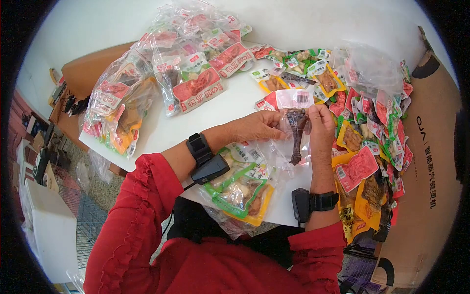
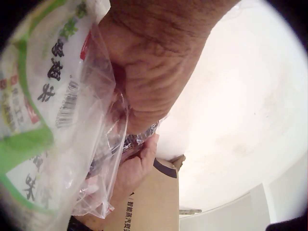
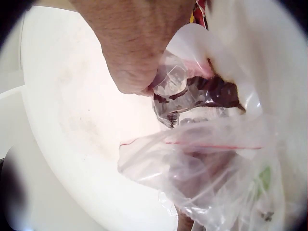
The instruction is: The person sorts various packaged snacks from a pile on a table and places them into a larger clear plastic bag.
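My right hand (image 1: 320,128) pinches the upper side of a clear vacuum packet holding a dark brown drumstick (image 1: 296,131), with a white barcode label at its top. Beside it, my left hand (image 1: 258,126) grips the mouth of a clear zip bag (image 2: 107,144), its fingers partly behind the plastic. Lower down, that bag holds a green-edged packet (image 1: 240,193) and a yellow-edged packet (image 1: 262,208). In the right wrist view the drumstick packet (image 3: 211,91) lies right at the bag's red-striped zip edge (image 3: 211,146).
Filled clear bags (image 1: 196,81) are heaped at the table's back, with another filled bag (image 1: 120,110) at left. Loose snack packets (image 1: 360,166) pile along the right side, against a cardboard box (image 1: 431,161). The white table's (image 1: 171,130) front edge is near my body.
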{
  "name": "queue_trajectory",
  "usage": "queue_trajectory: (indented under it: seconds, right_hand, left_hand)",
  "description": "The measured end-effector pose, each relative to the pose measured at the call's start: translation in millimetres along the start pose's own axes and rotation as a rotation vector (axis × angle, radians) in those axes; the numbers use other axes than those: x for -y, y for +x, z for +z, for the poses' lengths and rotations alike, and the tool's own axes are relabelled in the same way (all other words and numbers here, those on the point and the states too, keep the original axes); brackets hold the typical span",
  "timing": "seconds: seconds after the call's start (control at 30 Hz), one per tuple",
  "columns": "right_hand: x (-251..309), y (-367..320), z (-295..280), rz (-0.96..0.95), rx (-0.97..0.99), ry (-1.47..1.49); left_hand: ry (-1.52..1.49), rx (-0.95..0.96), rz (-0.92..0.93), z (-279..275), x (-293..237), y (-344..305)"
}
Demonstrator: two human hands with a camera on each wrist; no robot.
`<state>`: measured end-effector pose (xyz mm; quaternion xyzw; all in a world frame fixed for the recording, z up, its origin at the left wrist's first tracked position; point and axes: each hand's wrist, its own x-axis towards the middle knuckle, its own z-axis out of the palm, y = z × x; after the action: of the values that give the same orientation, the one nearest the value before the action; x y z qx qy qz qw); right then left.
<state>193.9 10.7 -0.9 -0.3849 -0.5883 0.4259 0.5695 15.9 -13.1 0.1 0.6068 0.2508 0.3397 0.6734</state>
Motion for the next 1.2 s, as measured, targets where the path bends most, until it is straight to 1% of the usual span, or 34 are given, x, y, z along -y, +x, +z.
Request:
queue_trajectory:
  seconds: [0.07,0.1,0.17,0.2,0.27,0.4,0.5,0.57,0.6,0.67,0.7,0.77,0.8,0.87,0.9,0.97,1.0,1.07,1.1,1.13,1.17,1.2]
  right_hand:
    - [-5,2,-1,-0.054,-0.07,0.029]
    - [-5,3,-2,-0.053,-0.07,0.029]
    - [-5,3,-3,-0.041,-0.149,0.139]
    - [-7,4,-5,-0.038,-0.15,0.139]
    - [-11,6,-9,-0.077,-0.199,0.072]
    - [-8,4,-7,-0.039,-0.214,0.177]
    - [-10,6,-7,-0.049,-0.254,0.185]
    - [-9,5,-7,-0.044,-0.219,0.257]
    - [-11,6,-7,-0.045,-0.219,0.257]
    - [-19,7,-7,-0.006,-0.239,0.261]
    - [-15,7,-5,-0.007,-0.239,0.261]
    - [-7,2,2,0.03,-0.159,0.254]
    - [-5,0,4,0.029,-0.159,0.254]
    - [-1,-2,7,0.033,-0.066,0.212]
    - [-2,-2,8,0.032,-0.066,0.212]
    - [-7,-1,9,-0.105,-0.071,-0.123]
    - [-9,-1,9,-0.106,-0.072,-0.123]
    - [-12,-1,10,-0.17,0.042,-0.241]
    - [-10,-2,11,-0.115,0.056,-0.259]
    - [-8,-3,12,-0.114,0.056,-0.259]
    - [-6,-4,14,-0.075,0.114,-0.152]
    - [-4,-4,15,-0.036,0.171,-0.045]
  left_hand:
    - [0.014,0.05,-0.088,-12,19,5]
    - [0.014,0.051,-0.089,-11,17,4]
    - [0.087,0.102,-0.075,-8,13,2]
    - [0.085,0.103,-0.077,-7,12,2]
    - [0.177,0.107,-0.084,-6,11,1]
    - [0.193,0.129,-0.115,-7,13,2]
    - [0.217,0.142,-0.075,-4,7,0]
    - [0.317,0.142,-0.155,-2,0,-1]
    - [0.318,0.143,-0.154,-2,6,1]
    - [0.088,0.153,0.043,-4,22,6]
    - [0.089,0.153,0.044,-5,24,6]
    - [0.109,0.122,0.065,-7,26,7]
    - [0.11,0.122,0.066,-4,22,6]
    - [0.155,-0.019,0.105,2,12,2]
    - [0.156,-0.019,0.105,3,5,0]
    - [0.286,-0.113,-0.028,4,-7,-4]
    - [0.288,-0.112,-0.028,3,-7,-3]
    - [0.308,-0.202,-0.092,2,-4,-2]
    - [0.309,-0.202,-0.092,1,1,0]
    - [0.248,-0.149,0.022,1,8,3]
    - [0.186,-0.097,0.136,0,14,5]
    - [0.186,-0.096,0.136,1,12,3]
